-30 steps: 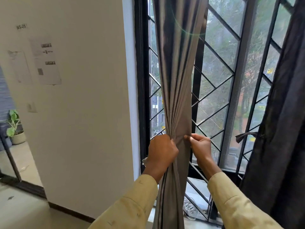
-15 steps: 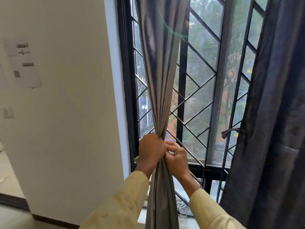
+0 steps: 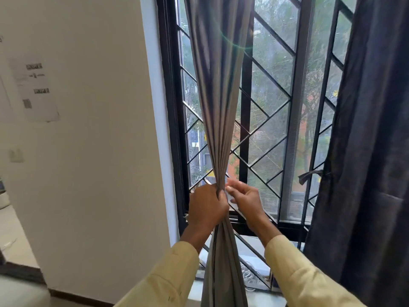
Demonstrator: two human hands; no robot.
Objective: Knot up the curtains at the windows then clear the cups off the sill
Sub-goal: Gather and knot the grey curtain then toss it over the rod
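Note:
A grey curtain hangs in front of the barred window, gathered into a tight bundle at waist height. My left hand grips the bundle, fingers wrapped round the cloth. My right hand is just to the right of the bundle, fingers loosely bent, with its fingertips at the cloth's edge; whether they pinch it is unclear. A second, dark blue curtain hangs loose at the right. The sill shows below the bars. No cups are in view.
A cream wall with taped paper sheets stands to the left of the window frame. A dark tie strap sticks out from the blue curtain's left edge. Floor shows at the lower left.
My right hand has come off the bundle and moved slightly right, its fingers opening. My left hand keeps its grip on the gathered cloth. The view has shifted a little to the left.

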